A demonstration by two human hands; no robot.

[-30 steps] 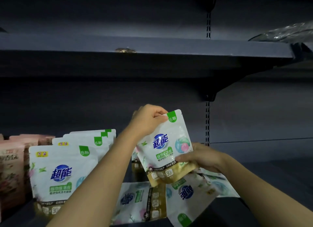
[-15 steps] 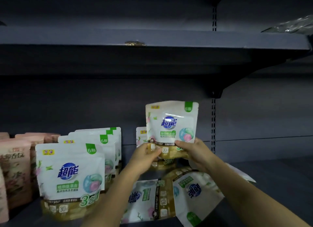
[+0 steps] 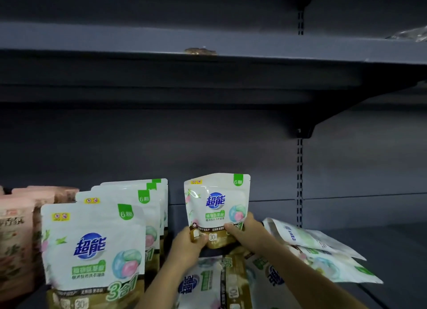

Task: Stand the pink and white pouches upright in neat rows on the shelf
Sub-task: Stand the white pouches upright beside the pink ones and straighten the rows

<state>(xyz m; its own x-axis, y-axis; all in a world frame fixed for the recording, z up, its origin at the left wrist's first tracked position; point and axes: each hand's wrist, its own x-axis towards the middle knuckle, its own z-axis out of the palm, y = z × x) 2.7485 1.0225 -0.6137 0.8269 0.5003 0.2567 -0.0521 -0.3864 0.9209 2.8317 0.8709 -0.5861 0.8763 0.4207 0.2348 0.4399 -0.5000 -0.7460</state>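
Shelving of dark grey metal fills the view: a lower shelf [image 3: 369, 244] carries the goods, an upper shelf [image 3: 231, 43] runs overhead, and a slotted upright [image 3: 299, 170] climbs the back panel at right. Both hands hold 1 white pouch [image 3: 217, 204] upright near the shelf's middle, its long axis vertical, printed front facing the camera, top edge up. The left hand [image 3: 188, 246] pinches its lower left corner; the right hand [image 3: 247, 232] curls round its lower right. A row of white pouches [image 3: 92, 246] stands at left, pink pouches [image 3: 16, 235] beyond it. Loose pouches [image 3: 323, 258] lie flat at right and below the hands.
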